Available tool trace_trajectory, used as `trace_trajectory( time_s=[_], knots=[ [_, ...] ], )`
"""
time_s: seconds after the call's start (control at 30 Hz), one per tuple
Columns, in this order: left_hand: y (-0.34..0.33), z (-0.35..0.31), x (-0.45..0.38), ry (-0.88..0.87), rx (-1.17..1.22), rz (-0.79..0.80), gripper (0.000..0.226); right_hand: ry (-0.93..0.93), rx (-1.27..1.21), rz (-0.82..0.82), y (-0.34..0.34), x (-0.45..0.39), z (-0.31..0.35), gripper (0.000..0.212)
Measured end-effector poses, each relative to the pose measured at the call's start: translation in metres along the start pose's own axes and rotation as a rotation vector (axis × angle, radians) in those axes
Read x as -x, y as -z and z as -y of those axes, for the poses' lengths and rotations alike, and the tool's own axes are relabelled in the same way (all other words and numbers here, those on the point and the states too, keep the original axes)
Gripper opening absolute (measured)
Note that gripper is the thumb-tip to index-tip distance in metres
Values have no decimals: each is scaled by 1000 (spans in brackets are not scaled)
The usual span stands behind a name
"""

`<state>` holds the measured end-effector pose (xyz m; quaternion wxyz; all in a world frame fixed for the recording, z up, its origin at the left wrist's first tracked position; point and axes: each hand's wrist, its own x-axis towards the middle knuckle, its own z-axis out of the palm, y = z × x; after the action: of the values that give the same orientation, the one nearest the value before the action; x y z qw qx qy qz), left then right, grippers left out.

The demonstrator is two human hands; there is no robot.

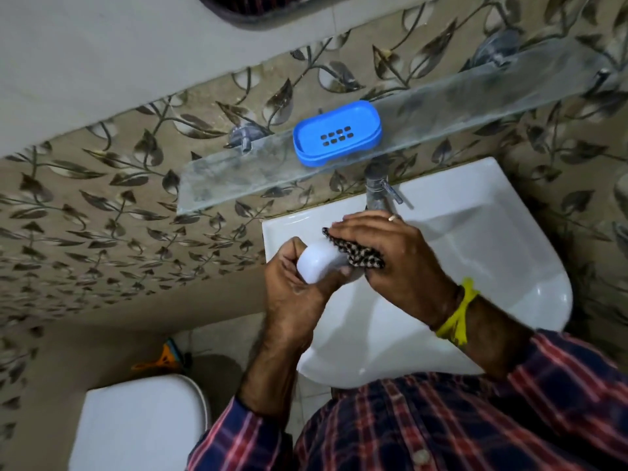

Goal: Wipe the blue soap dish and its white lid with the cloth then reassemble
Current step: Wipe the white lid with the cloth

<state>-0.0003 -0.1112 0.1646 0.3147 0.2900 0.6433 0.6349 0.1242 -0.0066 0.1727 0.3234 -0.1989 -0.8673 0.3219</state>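
Head view, steeply down (close) over sink (475, 232).

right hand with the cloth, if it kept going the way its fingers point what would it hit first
The right hand points left, pressing the checked cloth onto the white lid. Going straight on, it would probably slide along the lid into the fingers of the left hand, which has a grip on the lid's far end.

A clear glass shelf (238, 178) runs along the leaf-patterned wall (102, 205) above the white washbasin (475, 232), held by metal brackets (242, 137) at its back edge. The blue soap dish (337, 137) sits directly on it, near the middle, its drain slots facing up and its front edge close to the shelf's lip. The glass looks smeared or dusty, though glare makes that hard to judge.
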Motion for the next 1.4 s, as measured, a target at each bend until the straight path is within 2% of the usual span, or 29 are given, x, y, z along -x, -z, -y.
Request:
trace_trajectory(
  time_s=[0.13,0.17,0.3,0.43,0.57,0.67,0.87,0.93,1.0,1.13,1.27,1.33,1.4],
  knots=[
    [12,3,-6,-44,129,-35,46,157,7,57,-9,9,8,47],
    [15,2,-6,-64,160,-39,45,165,6,53,-6,13,7,45],
    [8,6,4,-36,147,-12,41,5,-38,33,-3,-1,4,47],
    [17,5,-3,-106,196,-21,43,138,-67,89,-9,5,16,47],
    [13,5,0,-106,233,-10,44,-23,-64,11,-2,-4,10,50],
    [16,7,-2,-108,247,-19,45,55,-83,38,-10,1,19,41],
    [13,5,1,-118,278,22,39,-11,-59,-12,-3,-5,19,47],
    [19,5,-4,-138,296,23,40,35,-56,17,-6,-1,25,44],
    [24,5,-5,-159,318,40,42,54,-54,58,-3,6,27,51],
    [14,10,2,-113,311,53,37,-86,-59,23,2,-5,17,55],
    [25,6,-4,-165,327,80,40,27,-82,58,0,4,23,58],
    [28,4,-3,-187,341,108,42,-26,-101,34,5,6,16,60],
    [21,6,1,-174,382,126,43,-151,-191,-30,8,3,7,49]
  ],
)
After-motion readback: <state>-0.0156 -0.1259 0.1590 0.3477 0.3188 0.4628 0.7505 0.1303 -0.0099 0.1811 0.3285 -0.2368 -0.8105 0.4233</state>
